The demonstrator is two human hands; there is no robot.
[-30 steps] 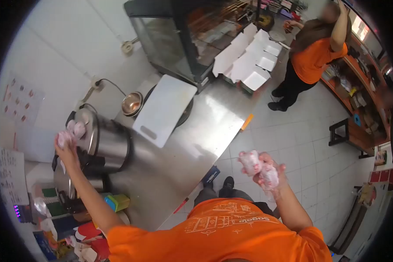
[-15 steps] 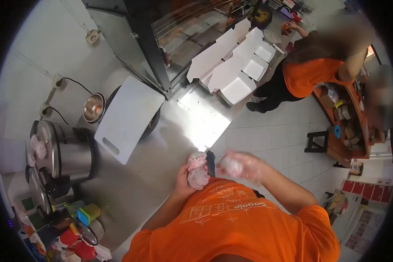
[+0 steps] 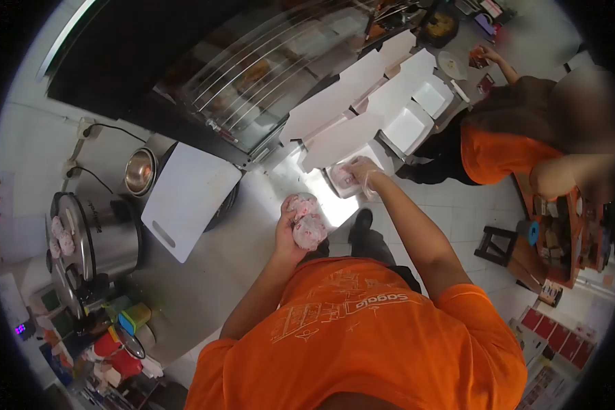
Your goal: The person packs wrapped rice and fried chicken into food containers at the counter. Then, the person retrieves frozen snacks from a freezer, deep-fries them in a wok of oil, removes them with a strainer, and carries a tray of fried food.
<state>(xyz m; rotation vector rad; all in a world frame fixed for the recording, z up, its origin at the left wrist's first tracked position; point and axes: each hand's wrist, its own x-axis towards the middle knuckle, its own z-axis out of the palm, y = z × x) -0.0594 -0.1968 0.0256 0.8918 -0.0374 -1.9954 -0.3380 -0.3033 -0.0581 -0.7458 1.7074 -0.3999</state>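
The left hand (image 3: pixel 287 231) had its grip closed around two wrapped pinkish-white bundles (image 3: pixel 310 234), held one beyond the other near the edge of the steel worktop (image 3: pixel 205 294). The right hand (image 3: pixel 363 171), in a clear plastic glove, reached into the nearest open white box (image 3: pixel 379 154), its fingers at another bundle (image 3: pixel 344 178); whether that grip was closed could not be told. Further open boxes (image 3: pixel 408 127) stood just beyond, beside a glass-fronted display case (image 3: pixel 253 82). To the left lay a white cutting board (image 3: pixel 188 198), next to metal bowls (image 3: pixel 141 171); more bundles (image 3: pixel 65 242) rested atop a steel pot (image 3: pixel 113 236). A co-worker (image 3: pixel 502 147) in orange stood past the boxes.
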